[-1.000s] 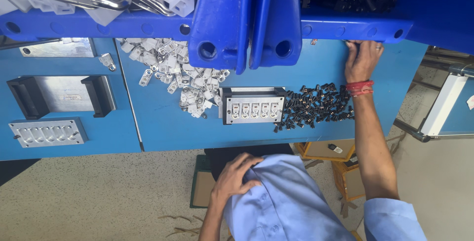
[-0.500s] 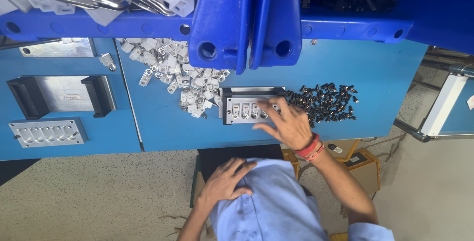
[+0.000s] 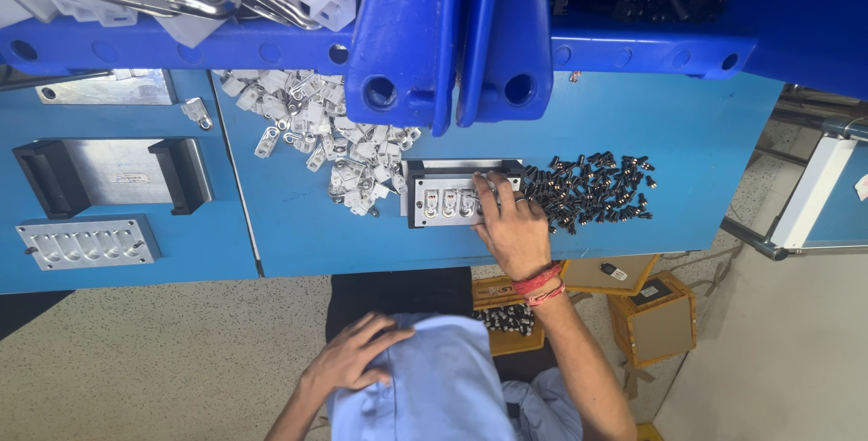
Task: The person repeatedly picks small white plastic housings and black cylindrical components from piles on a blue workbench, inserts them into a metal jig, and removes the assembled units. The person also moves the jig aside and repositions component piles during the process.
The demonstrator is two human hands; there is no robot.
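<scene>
1. Right hand [image 3: 512,231] resting on the right end of the metal fixture block [image 3: 449,195], fingers spread and laid flat over its slots; not possible to tell if any small part is pinched under them.
2. Left hand [image 3: 351,358] low in view, fingers loosely open and pressed on light blue cloth [image 3: 432,385], holding nothing else.
3. Fixture block lying on the blue worktable [image 3: 298,238], near its front edge, between two heaps.
4. Heap of white plastic pieces [image 3: 312,129] just to the left of the block, some touching its side.
5. Heap of small black parts [image 3: 588,192] just to the right, close beside the right hand.
6. Two blue bins [image 3: 452,34] hanging over the far part of the table, hiding the surface behind the block.
7. Further left, a grey tray with black ends [image 3: 113,173] and a flat plate with oval pockets [image 3: 86,242], well apart from both hands.
</scene>
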